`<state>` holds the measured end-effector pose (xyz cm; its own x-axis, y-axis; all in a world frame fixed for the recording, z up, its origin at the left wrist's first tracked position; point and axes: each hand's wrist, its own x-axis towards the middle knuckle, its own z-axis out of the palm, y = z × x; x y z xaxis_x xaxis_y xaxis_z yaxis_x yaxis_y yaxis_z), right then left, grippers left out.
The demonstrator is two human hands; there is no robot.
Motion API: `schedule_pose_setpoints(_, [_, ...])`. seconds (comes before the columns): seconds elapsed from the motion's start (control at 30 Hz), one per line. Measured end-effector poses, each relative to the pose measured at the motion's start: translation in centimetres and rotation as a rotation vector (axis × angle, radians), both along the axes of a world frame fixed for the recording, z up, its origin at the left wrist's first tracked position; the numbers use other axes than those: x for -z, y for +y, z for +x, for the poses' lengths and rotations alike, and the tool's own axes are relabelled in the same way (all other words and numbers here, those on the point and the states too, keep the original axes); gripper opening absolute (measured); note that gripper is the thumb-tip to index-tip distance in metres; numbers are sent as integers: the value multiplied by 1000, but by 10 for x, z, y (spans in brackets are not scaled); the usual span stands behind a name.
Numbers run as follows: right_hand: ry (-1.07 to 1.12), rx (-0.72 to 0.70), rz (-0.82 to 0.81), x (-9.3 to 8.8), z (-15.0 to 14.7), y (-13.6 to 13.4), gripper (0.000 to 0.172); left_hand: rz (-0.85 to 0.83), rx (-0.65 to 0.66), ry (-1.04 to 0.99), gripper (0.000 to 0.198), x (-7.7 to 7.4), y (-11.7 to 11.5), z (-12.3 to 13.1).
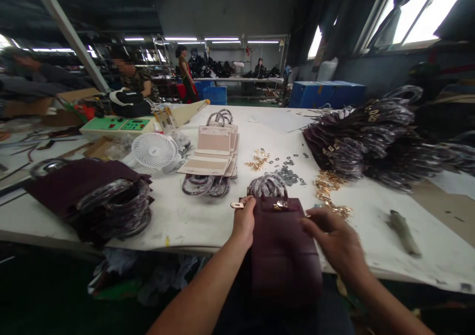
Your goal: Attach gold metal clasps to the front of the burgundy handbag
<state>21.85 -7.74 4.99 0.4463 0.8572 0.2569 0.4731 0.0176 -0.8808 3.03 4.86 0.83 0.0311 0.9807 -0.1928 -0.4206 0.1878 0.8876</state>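
A dark burgundy handbag piece (284, 241) lies over the table's front edge, its plastic-wrapped handles (269, 185) pointing away from me. Near its top sits a gold clasp (280, 205). My left hand (245, 223) is closed on the left edge of the bag, thumb on top. Beside that thumb a small gold plate (236, 205) sticks out to the left. At the bag's upper right edge, my right hand (336, 238) has its thumb and forefinger close together. It is slightly blurred, and whatever lies between its fingertips cannot be made out.
Gold fittings (328, 189) and grey metal pieces (289, 175) lie behind the bag. Wrapped burgundy bags are piled right (363, 142) and left (96, 196). Beige-lined panels (213, 149), a white fan (155, 151) and a green-panelled machine (118, 124) stand left. People work farther back.
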Motion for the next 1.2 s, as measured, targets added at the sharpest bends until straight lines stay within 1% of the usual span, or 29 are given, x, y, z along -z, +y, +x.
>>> schedule_pose_setpoints(0.03, [10, -114, -2, -1, -25, 7, 31, 6, -18, -4, 35, 1, -1, 2])
schedule_pose_setpoints(0.07, [8, -199, -2, 1, -45, 15, 27, 14, -34, -6, 35, 2, -2, 2])
schedule_pose_setpoints(0.1, [-3, -236, -3, 4, -59, 25, 25, 23, -49, -7, 36, 2, -3, 2])
schedule_pose_setpoints(0.17, [-30, -243, -12, 15, -71, 44, 26, 37, -68, -14, 35, 3, -8, 0])
schedule_pose_setpoints(0.23, [-54, -221, -21, 25, -72, 58, 27, 37, -66, -33, 33, 4, -12, -4])
schedule_pose_setpoints(0.3, [-78, -216, -20, 30, -69, 64, 27, 24, -49, -64, 34, 5, -14, -7])
schedule_pose_setpoints(0.43, [-129, -226, -28, 27, -68, 64, 24, -66, -27, -182, 39, 8, -13, -7])
schedule_pose_setpoints(0.5, [-146, -242, -40, 26, -70, 64, 24, -83, -38, -199, 39, 11, -12, -6])
schedule_pose_setpoints(0.6, [-189, -244, -52, 25, -72, 65, 22, -12, -77, -91, 34, 17, -10, -6])
schedule_pose_setpoints(0.7, [-280, -236, -59, 25, -73, 68, 21, 35, -88, 6, 27, 20, -11, -7])
schedule_pose_setpoints(0.83, [-398, -244, -86, 21, -74, 73, 20, 52, -61, 66, 24, 18, -13, -9])
schedule_pose_setpoints(1.1, [-509, -295, -196, 12, -72, 85, 15, 49, -42, 138, 26, 14, -14, -7])
schedule_pose_setpoints(1.2, [-496, -302, -202, 10, -72, 85, 15, 45, -41, 144, 25, 14, -14, -5])
